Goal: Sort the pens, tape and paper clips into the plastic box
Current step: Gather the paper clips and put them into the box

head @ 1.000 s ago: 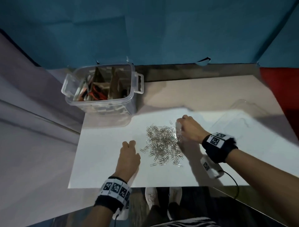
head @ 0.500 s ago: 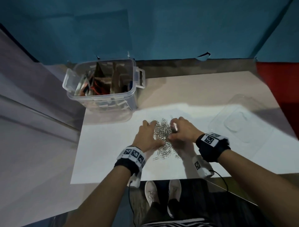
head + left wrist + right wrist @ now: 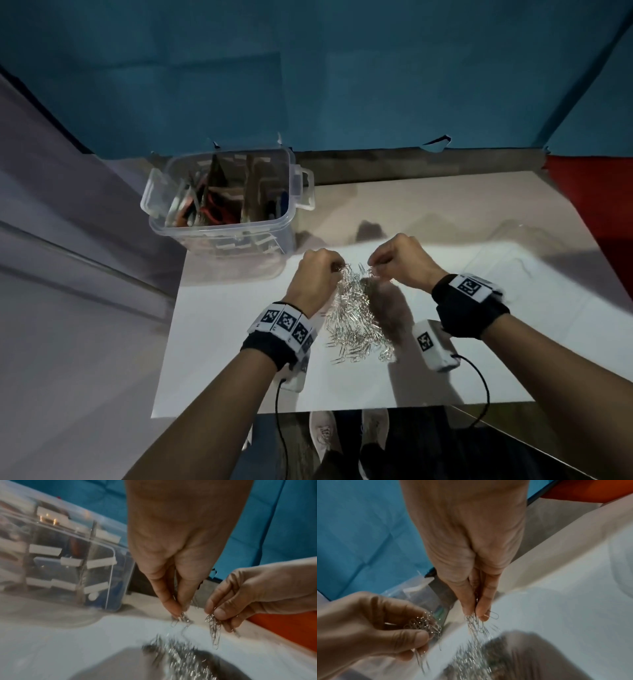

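A heap of silver paper clips lies on the white sheet. My left hand pinches a bunch of clips above the heap's far end. My right hand pinches another bunch, and strands hang down from it toward the heap. Both hands are raised a little off the sheet, close together. The clear plastic box stands at the back left, with cardboard dividers, pens and a red item inside.
A clear plastic lid lies on the sheet at the right. Blue cloth hangs behind the table, and a red surface borders the far right. My feet show below the table's near edge.
My left hand moved from the sheet to the heap. Both hands closed on clips and lifted them off the pile, and the camera view tilted down and closer.
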The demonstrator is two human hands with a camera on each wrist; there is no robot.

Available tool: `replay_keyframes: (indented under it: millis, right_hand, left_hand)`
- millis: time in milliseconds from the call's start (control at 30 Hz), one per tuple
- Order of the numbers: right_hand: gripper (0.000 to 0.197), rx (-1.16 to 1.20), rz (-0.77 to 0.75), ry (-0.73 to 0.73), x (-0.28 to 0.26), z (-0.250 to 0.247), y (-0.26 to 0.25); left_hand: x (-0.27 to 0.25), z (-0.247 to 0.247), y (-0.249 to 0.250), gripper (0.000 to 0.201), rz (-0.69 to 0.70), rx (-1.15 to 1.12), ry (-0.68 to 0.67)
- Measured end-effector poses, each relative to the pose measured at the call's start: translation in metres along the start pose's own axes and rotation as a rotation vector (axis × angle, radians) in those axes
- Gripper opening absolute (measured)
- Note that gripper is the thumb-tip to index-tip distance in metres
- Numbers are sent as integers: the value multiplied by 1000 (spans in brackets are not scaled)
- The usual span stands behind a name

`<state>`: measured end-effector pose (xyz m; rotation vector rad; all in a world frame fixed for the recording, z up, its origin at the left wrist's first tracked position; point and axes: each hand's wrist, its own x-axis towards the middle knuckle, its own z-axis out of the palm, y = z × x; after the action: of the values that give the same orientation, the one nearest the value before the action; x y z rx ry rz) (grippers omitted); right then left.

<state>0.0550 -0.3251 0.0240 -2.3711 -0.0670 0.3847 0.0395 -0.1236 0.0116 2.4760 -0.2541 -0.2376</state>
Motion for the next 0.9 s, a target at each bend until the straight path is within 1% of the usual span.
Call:
replay_keyframes:
  millis: [100,233,300,400,467,533,567,633,700,767,833,900]
  right_hand:
    - [12,104,15,-26,4,-26,-17]
    - [9,188,-50,-53,12,-61,-61]
    - [9,233,-107,-62,24,-73,-89]
    - [11,309,-158,-64,52,-77,-136]
    - [13,315,-187,-52,74,-69,-168]
    - [14,311,-217,0,99,-55,-195]
    - [13,303,-236,38,110,-45,-209]
    - [12,270,-252,106,135,-24,-230]
    - [15,246,-210,134,155,-3,-244]
    - [20,237,-194,97,166,17,-251]
    - [22,187,-199,10,170,32,-250]
    - [20,132,-183,6,172,39,-245]
  left_hand:
    - [1,-29,17,19,58,-57,16]
    - [2,-85,37,17,119,-136,73]
    - [7,-117,37,19,116,-147,129]
    - [25,-165,21,22,62,-119,236]
    - [39,-193,5,20,-6,-62,300]
    - [57,-214,-14,19,-78,-5,360]
    - [69,-220,-24,18,-118,30,359]
    - [87,-227,-39,17,-214,119,297]
    - [97,-227,-49,22,-293,169,271]
    - [100,-226,-56,25,-318,170,257]
    - [98,-224,-59,28,-337,203,237]
    - [95,-225,-62,31,-338,204,249]
